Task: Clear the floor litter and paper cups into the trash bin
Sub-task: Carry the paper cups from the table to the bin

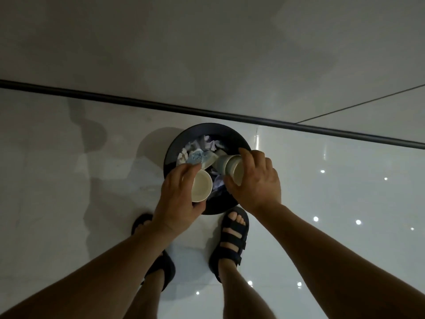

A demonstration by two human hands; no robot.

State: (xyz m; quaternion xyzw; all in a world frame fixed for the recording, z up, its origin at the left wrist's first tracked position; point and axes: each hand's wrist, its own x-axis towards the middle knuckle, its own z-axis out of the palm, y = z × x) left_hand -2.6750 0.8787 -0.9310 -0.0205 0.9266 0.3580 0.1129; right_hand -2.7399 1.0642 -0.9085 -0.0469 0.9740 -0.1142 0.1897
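**Two Cups Over the Bin, Drop Not Yet Made**

Standing in dark strapped sandals (pixel 232 238) at the near edge of the round black trash bin (pixel 184 137), which sits near the dark skirting strip (pixel 115 99) at the foot of the wall.

Gripping a cream-lined paper cup (pixel 202 186) in the left hand (pixel 177 196), fingers and thumb curled round its wall, mouth turned up toward the camera. Holding it just above the near-left part of the bin's opening.

Gripping a second pale paper cup (pixel 230 166) in the right hand (pixel 257 180), again with fingers wrapped round the wall. Holding it tipped on its side, base pointing inward, over the right part of the opening.

Already inside: a heap of crumpled white and bluish paper scraps (pixel 197 153), covering much of the bottom. Judging from that, most of the loose litter gathered and binned.

Nothing stray to be seen on the glossy white floor tiles (pixel 69 180) within view, though only the patch round the feet and bin shows.

Left to do, by the look of it: release both cups so they fall among the scraps. Impossible to say whether more litter lies beyond the frame.
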